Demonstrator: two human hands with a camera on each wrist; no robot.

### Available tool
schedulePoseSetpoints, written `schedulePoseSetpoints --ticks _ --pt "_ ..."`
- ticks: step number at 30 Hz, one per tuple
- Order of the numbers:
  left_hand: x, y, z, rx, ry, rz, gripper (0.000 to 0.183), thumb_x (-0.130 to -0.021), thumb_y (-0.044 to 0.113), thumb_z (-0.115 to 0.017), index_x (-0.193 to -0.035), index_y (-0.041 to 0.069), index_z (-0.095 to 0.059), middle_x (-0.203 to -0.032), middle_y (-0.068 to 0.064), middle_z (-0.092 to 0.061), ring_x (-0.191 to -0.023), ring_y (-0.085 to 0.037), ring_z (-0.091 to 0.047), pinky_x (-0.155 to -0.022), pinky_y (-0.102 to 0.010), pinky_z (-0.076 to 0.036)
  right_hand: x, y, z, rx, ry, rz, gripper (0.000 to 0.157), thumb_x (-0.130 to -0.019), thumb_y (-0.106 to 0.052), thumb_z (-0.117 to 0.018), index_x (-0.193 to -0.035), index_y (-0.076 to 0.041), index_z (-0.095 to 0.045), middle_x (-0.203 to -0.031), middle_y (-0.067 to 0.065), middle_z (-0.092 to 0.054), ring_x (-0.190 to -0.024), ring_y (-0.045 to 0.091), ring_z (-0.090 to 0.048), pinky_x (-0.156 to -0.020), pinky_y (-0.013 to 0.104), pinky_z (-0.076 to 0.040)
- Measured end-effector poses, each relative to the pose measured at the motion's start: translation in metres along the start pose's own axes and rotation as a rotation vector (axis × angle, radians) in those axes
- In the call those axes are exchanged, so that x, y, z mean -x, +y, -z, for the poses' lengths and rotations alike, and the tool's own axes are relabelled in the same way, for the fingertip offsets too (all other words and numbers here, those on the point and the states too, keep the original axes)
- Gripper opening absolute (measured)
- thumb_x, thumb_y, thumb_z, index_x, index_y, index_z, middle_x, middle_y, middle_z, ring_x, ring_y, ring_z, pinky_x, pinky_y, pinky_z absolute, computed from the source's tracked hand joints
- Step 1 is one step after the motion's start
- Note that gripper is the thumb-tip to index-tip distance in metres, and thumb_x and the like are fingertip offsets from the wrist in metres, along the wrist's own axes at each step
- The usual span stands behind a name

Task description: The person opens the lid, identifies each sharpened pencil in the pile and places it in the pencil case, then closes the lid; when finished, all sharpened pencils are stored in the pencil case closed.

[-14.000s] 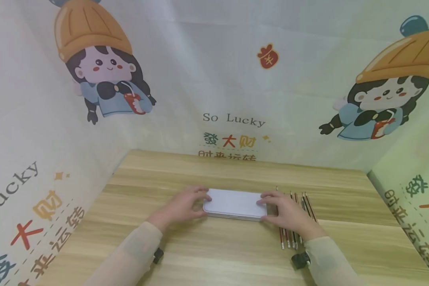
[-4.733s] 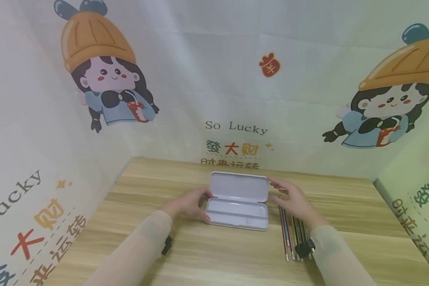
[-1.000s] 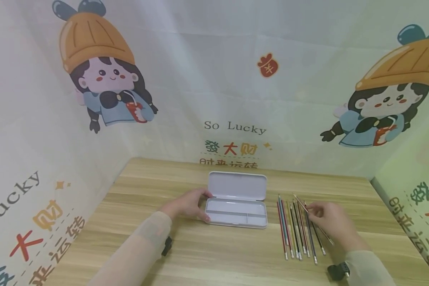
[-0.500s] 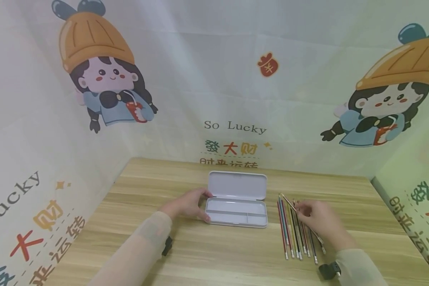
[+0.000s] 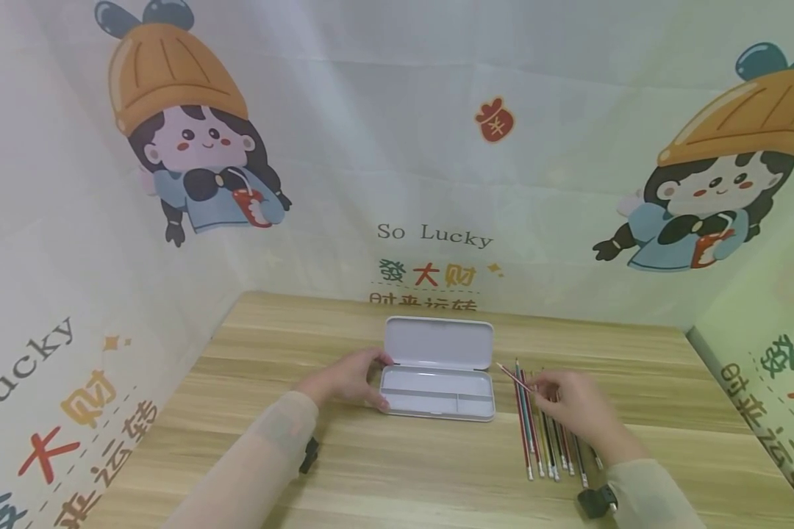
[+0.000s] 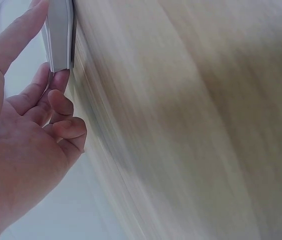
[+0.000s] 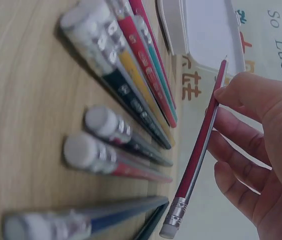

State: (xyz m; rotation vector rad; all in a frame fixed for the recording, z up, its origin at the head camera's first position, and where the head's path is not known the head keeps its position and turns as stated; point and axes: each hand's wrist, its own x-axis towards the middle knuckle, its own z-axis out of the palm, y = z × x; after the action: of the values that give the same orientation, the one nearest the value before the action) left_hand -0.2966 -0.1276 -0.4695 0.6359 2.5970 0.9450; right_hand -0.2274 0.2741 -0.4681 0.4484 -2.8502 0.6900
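A red pencil (image 7: pixel 197 150) (pale eraser in a silver band) is pinched between thumb and fingers of the right hand (image 5: pixel 578 408), slanting above the other pencils (image 7: pixel 138 111), its tip near the pencil case (image 5: pixel 420 382). The case lies open, lid raised at the back, three compartments in its base; the left hand (image 5: pixel 347 378) grips its left end. All sit on a wood-grain desk (image 5: pixel 397 470), before printed cloth (image 5: pixel 344 147).

Pencil case (image 5: pixel 440 344) smooth, semi-gloss; pencils (image 7: pixel 148 70) glossy-painted, ferrules (image 7: pixel 177 211) shiny metal; tabletop (image 5: pixel 357 470) wood-grained.
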Motion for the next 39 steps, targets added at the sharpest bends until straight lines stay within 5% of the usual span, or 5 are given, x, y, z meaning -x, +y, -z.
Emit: schedulePoseSetpoints --ticks 13,22,39 --pt "0.001 -0.002 0.000 -0.016 -0.002 0.014 0.079 -0.070 0.017 -0.095 -0.137 0.003 -0.055 -0.141 -0.016 -0.060 -0.137 -0.036 -0.052 -0.123 -0.051 -0.037 -0.013 -0.017 -0.013 -0.002 -0.026 0.079 0.017 -0.084 -0.014 -0.081 -0.100 -0.019 -0.080 -0.084 -0.010 -0.074 -0.073 0.005 -0.061 -0.068 0.033 -0.056" --pt "0.003 0.000 0.001 0.006 -0.005 0.014 0.080 -0.068 0.017 -0.095 -0.136 0.003 -0.055 -0.140 -0.017 -0.060 -0.137 -0.036 -0.052 -0.123 -0.052 -0.036 -0.023 -0.028 -0.023 0.017 -0.027 0.133 0.014 -0.083 -0.014 -0.082 -0.096 -0.020 -0.082 -0.077 -0.014 -0.066 -0.066 -0.001 -0.052 -0.059 0.019 -0.047" --pt "-0.002 -0.002 -0.002 0.017 0.001 0.017 0.080 -0.069 0.017 -0.095 -0.137 0.004 -0.055 -0.141 -0.016 -0.060 -0.137 -0.035 -0.052 -0.124 -0.050 -0.036 -0.049 -0.049 -0.034 0.012 -0.087 0.146 0.012 -0.087 -0.016 -0.080 -0.096 -0.024 -0.082 -0.081 -0.013 -0.069 -0.073 0.003 -0.058 -0.064 0.021 -0.051"
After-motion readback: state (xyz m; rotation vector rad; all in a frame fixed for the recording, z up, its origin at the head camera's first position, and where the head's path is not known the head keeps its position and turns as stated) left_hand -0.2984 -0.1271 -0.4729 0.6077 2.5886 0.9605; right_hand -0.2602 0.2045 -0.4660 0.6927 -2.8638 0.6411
